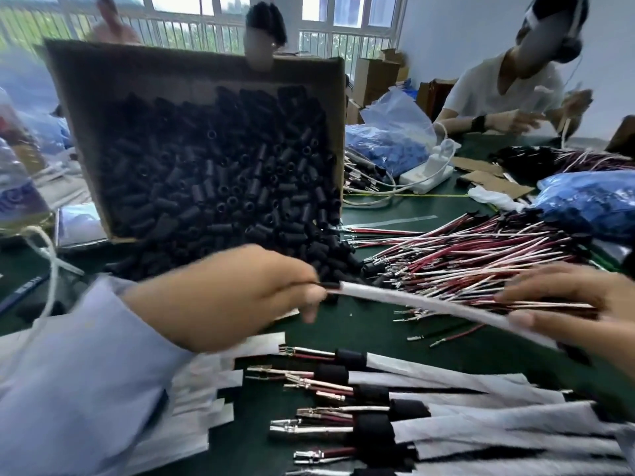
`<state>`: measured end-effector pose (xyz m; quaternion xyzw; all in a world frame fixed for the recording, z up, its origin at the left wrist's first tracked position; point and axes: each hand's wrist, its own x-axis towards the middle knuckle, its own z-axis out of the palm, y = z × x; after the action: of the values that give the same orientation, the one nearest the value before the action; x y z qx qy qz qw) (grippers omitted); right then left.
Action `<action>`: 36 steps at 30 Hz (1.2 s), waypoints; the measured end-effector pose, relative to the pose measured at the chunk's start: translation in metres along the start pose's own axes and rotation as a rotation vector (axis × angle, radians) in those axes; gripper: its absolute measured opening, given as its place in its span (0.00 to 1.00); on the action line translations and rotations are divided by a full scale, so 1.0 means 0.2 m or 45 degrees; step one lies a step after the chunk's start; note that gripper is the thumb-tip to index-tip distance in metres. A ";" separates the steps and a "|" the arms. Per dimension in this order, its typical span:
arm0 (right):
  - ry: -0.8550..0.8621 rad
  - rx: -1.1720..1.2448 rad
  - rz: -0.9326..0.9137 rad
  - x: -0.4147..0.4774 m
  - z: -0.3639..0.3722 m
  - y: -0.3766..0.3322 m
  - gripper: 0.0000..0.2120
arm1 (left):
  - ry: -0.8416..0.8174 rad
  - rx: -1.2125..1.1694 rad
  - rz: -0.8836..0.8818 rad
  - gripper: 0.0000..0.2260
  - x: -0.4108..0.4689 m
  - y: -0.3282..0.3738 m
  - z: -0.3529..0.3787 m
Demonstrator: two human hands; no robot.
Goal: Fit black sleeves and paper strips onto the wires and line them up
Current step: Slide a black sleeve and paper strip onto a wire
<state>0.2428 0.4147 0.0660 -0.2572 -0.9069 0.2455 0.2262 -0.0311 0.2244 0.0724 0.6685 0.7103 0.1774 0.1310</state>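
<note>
Your left hand [223,297] pinches the tip of a white paper strip [412,302]. Your right hand [577,304] grips its far end between thumb and fingers, over bare green worktop [357,326]. At 12 o'clock, black sleeves [223,187] spill past the tilted cardboard box's [137,73] lower edge. Loose wires [481,255] crowd 2 o'clock, and finished wires [378,410] line up at 6.

My left hand [233,297] pinches the dark wire end [328,285] sticking out of a white paper strip [412,302]. My right hand [577,304] pinches the strip's far end, above the green table [360,324]. Behind: tilted cardboard box [86,84] of black sleeves [220,180], loose wires [481,255] beside it. Nearest me: finished wires [378,407] in a row.
</note>
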 end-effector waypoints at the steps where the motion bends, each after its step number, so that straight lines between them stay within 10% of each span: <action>1: -0.057 -0.071 -0.084 0.01 0.07 -0.06 0.26 | -0.035 -0.112 0.053 0.14 0.03 0.04 0.07; 6: -0.263 -0.137 -0.446 0.01 0.47 -0.33 0.18 | -0.399 -0.660 -0.088 0.14 0.07 0.02 0.14; 15: -0.052 -0.245 -0.335 0.06 0.55 -0.25 0.17 | -0.056 -0.885 -0.312 0.13 0.20 -0.02 0.26; 20: 0.045 -0.329 -0.201 0.11 0.53 -0.17 0.20 | 0.233 0.357 -0.362 0.10 0.32 -0.06 0.37; 26: 0.194 -0.296 -0.272 0.09 0.54 -0.16 0.17 | 0.262 0.528 -0.444 0.10 0.34 -0.07 0.47; 36: 0.399 0.203 -0.315 0.07 0.42 -0.14 0.09 | 0.006 -0.992 0.087 0.06 0.18 0.04 0.15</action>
<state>0.1776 0.3733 0.0206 -0.1603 -0.8630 0.2438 0.4124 -0.0137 0.2629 0.0510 0.5916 0.5673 0.4397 0.3672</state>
